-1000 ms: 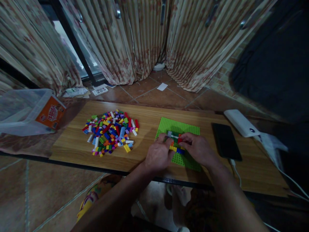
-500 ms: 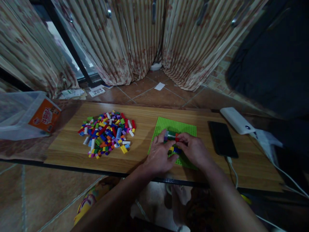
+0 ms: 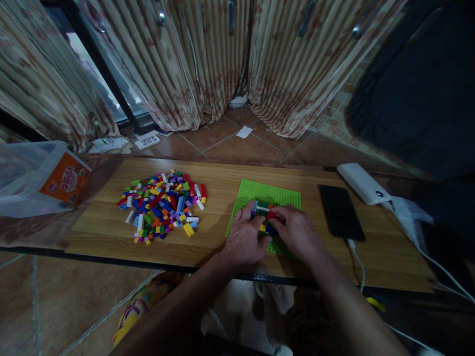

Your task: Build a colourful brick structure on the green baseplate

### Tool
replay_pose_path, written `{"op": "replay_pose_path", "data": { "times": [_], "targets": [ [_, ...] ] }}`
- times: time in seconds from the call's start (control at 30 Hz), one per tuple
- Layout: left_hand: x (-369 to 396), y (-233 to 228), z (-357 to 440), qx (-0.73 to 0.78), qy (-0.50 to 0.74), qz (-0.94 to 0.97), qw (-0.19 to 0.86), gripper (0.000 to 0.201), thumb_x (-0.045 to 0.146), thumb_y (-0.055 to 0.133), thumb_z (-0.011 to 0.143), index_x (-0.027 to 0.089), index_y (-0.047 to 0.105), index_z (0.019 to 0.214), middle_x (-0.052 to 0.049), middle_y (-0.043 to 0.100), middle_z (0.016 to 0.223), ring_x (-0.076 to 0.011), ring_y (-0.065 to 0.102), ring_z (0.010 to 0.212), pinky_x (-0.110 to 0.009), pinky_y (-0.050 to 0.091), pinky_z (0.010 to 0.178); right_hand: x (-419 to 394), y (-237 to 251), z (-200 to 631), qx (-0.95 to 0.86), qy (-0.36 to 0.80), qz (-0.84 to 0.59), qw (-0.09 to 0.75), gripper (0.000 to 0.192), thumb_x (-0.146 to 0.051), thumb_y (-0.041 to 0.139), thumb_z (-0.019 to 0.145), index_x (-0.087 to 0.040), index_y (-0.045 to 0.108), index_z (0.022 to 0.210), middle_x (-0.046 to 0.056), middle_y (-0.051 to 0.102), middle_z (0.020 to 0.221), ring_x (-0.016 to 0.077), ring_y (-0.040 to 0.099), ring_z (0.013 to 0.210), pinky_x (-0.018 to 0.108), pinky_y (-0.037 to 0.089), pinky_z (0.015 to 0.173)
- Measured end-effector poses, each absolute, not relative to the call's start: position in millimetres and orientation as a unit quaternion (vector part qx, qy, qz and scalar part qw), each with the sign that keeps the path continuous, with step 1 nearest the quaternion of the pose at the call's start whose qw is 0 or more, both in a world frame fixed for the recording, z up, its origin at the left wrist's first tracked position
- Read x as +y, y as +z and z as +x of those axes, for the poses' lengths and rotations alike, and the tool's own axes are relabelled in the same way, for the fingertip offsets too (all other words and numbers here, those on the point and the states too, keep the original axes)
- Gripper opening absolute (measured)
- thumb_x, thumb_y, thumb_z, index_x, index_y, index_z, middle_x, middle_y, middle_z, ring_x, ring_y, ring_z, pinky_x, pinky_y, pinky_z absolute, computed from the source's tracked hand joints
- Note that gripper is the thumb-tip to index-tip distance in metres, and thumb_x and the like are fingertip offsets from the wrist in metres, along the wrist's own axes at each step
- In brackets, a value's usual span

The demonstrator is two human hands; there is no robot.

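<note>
A green studded baseplate [image 3: 256, 189] lies on the wooden table, partly hidden under both hands. Joined toy bricks [image 3: 263, 204] in green, white, purple, orange, yellow and blue sit on it. My left hand [image 3: 244, 240] grips the left side of these bricks, its fingers curled along the far side and its thumb nearer me. Between the thumb and fingertips of my right hand [image 3: 297, 230] is a red brick [image 3: 271, 215], at the right end of the joined bricks. My fingers cover part of the bricks, so I cannot tell whether the red one is pressed down.
Left of the baseplate spreads a heap of loose bricks [image 3: 159, 207] in many colours. A clear plastic bin [image 3: 22, 198] with an orange label stands at the table's left end. On the right lie a black phone [image 3: 341, 212] with a white cable and a white power bank [image 3: 361, 184].
My right fingertips have shifted slightly on the red brick, more of which shows now. My left hand stays on the joined bricks. The whole view has drifted a little.
</note>
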State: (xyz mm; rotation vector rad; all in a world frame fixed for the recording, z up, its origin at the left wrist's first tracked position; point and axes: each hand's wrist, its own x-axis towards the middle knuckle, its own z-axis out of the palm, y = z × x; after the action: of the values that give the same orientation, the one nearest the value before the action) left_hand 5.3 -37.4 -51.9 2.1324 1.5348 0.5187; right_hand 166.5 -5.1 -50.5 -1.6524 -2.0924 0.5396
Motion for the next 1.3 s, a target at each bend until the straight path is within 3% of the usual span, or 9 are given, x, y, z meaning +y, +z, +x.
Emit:
{"op": "replay_pose_path", "data": {
  "times": [0.2, 0.4, 0.77, 1.3],
  "targets": [
    [-38, -53, 4, 0.555, 0.188, 0.776, 0.233, 0.047, 0.035, 0.064, 0.078, 0.02, 0.057, 0.122, -0.013, 0.029, 0.151, -0.0316, 0.036, 0.132, -0.048, 0.031, 0.11, -8, -48, 163, -0.779, 0.143, -0.586, 0.174, 0.018, -0.018, 0.049, 0.085, -0.02, 0.067, 0.089, 0.006, 0.061, 0.085, 0.0201, 0.06, 0.079, 0.033, 0.046, 0.074],
    [-38, -56, 4, 0.55, 0.192, 0.781, 0.223, 0.047, 0.034, 0.065, 0.077, 0.018, 0.057, 0.12, -0.015, 0.03, 0.149, -0.0315, 0.036, 0.132, -0.046, 0.031, 0.11, -8, -50, 164, -0.747, 0.151, -0.618, 0.194, 0.028, -0.02, 0.053, 0.084, -0.018, 0.063, 0.109, 0.009, 0.063, 0.097, 0.0198, 0.061, 0.077, 0.034, 0.047, 0.073],
    [-36, -60, 4, 0.551, 0.216, 0.777, 0.214, 0.041, 0.031, 0.06, 0.081, 0.017, 0.058, 0.119, -0.014, 0.033, 0.148, -0.0323, 0.039, 0.13, -0.048, 0.033, 0.11, 4, -54, 170, -0.678, 0.21, -0.667, 0.224, 0.01, -0.024, 0.058, 0.081, -0.019, 0.066, 0.083, 0.005, 0.07, 0.083, 0.0188, 0.063, 0.073, 0.033, 0.047, 0.072],
    [-39, -62, 7, 0.525, 0.168, 0.826, 0.122, 0.043, 0.033, 0.05, 0.09, 0.019, 0.053, 0.13, -0.016, 0.031, 0.15, -0.0342, 0.042, 0.125, -0.05, 0.037, 0.102, 10, -55, 170, -0.65, 0.244, -0.679, 0.237, 0.007, -0.024, 0.062, 0.077, -0.019, 0.067, 0.076, 0.004, 0.071, 0.078, 0.0181, 0.065, 0.071, 0.032, 0.047, 0.071]
  ]
}}
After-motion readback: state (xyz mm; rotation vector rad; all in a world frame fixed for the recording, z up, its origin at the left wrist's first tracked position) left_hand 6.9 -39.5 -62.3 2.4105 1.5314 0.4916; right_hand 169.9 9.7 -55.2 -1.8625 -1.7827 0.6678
